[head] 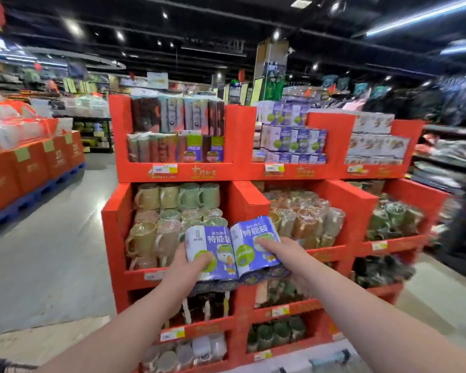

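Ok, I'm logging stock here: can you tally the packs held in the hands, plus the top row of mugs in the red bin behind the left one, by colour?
Purple-and-white packs, one gripped in the left hand, one in the right hand: 2
Beige mugs, top row: 2
Green mugs, top row: 2
Total: 6

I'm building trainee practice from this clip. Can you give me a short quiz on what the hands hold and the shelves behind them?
1. True or false: the left hand grips the left pack and the right hand grips the right pack.
2. What fills the bin behind the left pack? A mugs; B shoes; C books.
3. Fill in: the display stand is coloured ___.
Key: 1 true; 2 A; 3 red.
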`<state>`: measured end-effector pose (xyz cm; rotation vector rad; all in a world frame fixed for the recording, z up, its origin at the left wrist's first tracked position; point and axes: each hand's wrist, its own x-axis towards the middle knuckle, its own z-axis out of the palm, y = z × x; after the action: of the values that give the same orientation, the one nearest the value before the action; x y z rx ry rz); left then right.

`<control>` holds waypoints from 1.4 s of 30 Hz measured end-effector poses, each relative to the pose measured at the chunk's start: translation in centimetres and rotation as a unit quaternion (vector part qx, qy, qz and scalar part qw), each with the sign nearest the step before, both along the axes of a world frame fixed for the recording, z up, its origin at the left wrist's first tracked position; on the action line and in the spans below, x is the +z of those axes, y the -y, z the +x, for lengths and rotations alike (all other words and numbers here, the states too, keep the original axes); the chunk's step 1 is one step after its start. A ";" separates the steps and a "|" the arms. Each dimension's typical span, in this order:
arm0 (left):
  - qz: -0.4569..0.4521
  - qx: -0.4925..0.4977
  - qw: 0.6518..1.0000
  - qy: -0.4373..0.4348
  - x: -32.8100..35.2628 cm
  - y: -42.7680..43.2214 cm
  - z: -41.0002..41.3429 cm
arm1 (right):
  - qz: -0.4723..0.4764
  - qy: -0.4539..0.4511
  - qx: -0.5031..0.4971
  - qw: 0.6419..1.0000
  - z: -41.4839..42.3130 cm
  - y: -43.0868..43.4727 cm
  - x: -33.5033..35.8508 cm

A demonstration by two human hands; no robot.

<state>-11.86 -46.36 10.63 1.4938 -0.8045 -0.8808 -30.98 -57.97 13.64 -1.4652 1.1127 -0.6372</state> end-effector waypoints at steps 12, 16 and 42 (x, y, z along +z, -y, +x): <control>-0.041 -0.060 0.997 -0.003 2.5 12.3 -16.3 | -0.031 0.030 -0.071 0.997 -17.6 9.0 3.1; -0.038 -0.074 0.997 0.003 2.8 15.7 -19.0 | -0.027 0.038 -0.088 0.995 -20.5 11.9 3.2; -0.109 -0.154 0.982 0.003 6.4 45.5 -12.4 | -0.042 0.083 -0.152 0.984 -14.9 38.6 6.3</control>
<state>-24.23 -91.89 16.98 1.1988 -1.1203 -0.9813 -45.92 -96.56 19.93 -1.2947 1.2001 -1.0127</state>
